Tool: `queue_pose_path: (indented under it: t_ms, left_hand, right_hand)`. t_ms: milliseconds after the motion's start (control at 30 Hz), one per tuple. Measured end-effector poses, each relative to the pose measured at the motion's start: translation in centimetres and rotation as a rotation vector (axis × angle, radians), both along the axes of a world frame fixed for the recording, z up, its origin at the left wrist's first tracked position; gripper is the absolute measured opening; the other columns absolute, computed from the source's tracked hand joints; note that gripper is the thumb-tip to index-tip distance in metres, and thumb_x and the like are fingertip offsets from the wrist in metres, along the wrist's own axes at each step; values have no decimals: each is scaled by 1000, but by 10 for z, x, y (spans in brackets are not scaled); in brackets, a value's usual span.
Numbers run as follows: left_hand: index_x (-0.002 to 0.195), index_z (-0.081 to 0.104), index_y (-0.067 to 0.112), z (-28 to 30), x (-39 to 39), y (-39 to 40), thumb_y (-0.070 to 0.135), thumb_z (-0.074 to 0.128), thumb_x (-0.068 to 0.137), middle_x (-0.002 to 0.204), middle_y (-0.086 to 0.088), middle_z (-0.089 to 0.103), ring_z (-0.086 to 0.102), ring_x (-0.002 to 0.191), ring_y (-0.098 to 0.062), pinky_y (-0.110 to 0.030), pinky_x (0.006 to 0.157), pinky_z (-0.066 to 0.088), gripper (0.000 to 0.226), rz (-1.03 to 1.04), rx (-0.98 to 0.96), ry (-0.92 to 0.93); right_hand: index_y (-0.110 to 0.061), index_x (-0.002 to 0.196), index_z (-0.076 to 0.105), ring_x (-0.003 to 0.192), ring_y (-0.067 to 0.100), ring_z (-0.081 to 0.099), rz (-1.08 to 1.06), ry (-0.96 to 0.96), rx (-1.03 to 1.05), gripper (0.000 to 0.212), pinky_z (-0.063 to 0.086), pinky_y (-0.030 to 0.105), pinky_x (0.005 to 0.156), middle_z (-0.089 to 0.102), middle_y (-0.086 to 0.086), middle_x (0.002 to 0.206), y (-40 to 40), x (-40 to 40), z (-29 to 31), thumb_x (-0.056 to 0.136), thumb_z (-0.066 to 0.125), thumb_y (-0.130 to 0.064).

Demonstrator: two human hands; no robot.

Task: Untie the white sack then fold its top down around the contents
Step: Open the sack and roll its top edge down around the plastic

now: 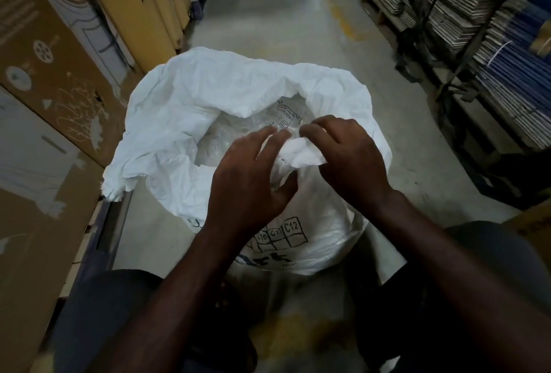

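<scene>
The white sack stands on the floor in front of me with its mouth wide open and its top crumpled outward. Clear plastic packets with black print show inside. My right hand pinches a fold of the sack's near rim between thumb and fingers. My left hand hovers just left of that fold, fingers spread and curled over the rim, touching the fabric but not clearly gripping it. Black printed boxes marked C12 show on the sack's near side.
Tall cardboard boxes line the left side on a pallet. Stacks of flattened cartons on pallets fill the right. A concrete aisle runs ahead beyond the sack. My knees are at the bottom of the view.
</scene>
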State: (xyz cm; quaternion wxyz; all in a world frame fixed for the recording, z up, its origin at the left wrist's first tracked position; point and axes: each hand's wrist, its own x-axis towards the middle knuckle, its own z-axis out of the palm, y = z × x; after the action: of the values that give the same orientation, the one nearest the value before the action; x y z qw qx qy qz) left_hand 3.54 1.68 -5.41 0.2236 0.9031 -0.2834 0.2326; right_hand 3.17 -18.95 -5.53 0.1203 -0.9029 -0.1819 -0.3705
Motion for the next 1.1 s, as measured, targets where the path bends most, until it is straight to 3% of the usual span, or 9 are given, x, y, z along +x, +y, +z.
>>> queue_pose_path:
  t_ms: [133,333,433,567,633,733,900,1000,1100]
  left_hand:
    - [123,61,23,-2,7,0,30,72,96,97,4,70,72,82,-27,-45,63,58,31,114,-10,45]
    - [134,59,27,-16,18,9,2,62,95,130,1,68,71,101,-30,-48,64,59,47,101,29,64]
    - [137,58,25,-22,18,8,4,68,90,137,-5,63,63,106,-32,-51,81,57,53,-28,84,93]
    - [142,52,37,-19,-2,1,66,60,98,140,13,53,52,117,-14,-38,106,41,53,-132,-61,417]
    - [130,53,41,-11,-4,1,69,47,106,123,18,61,59,107,-13,-45,101,50,37,-146,-197,577]
    - [117,51,32,-8,5,9,54,65,105,90,11,68,65,73,-14,-40,74,58,29,-176,-298,714]
    - [129,53,36,-19,13,19,28,90,85,102,12,69,69,89,-6,-24,75,55,59,-157,-232,643]
    - [125,64,39,-24,17,22,20,81,81,110,12,72,70,96,-13,-41,80,59,51,-106,-65,442]
    - [112,67,33,-24,13,15,16,74,80,101,9,64,67,86,-23,-45,73,56,37,-49,62,327]
  right_hand:
    - [-19,129,57,100,32,63,50,179,-70,51,47,48,89,64,5,114,6,2,0,82,54,0]
    - [-48,160,23,118,20,59,229,769,88,89,42,40,110,52,-8,142,-8,-9,0,88,75,-49]
    - [-43,153,46,121,23,64,112,700,57,70,47,38,104,68,-2,137,-20,0,1,91,76,-30]
    - [-32,120,72,98,25,60,-5,322,-65,40,41,40,82,70,-7,111,-26,5,6,83,75,-16]
    - [-27,113,73,96,25,56,-15,199,-57,37,41,41,78,68,-5,109,-21,2,2,83,73,-6]
    - [-24,111,73,95,26,55,33,99,-67,40,39,41,80,68,-3,109,-12,-2,-2,82,65,2]
    - [-46,149,46,122,16,48,127,530,-167,85,32,44,105,54,-13,134,-18,-5,-1,77,82,-18]
    - [-56,160,15,133,17,40,8,705,-255,112,35,38,97,38,-11,154,-41,0,-13,78,87,-26]
    - [-57,160,13,115,16,45,3,751,-170,116,41,33,86,46,-12,138,-47,10,-24,80,79,-5]
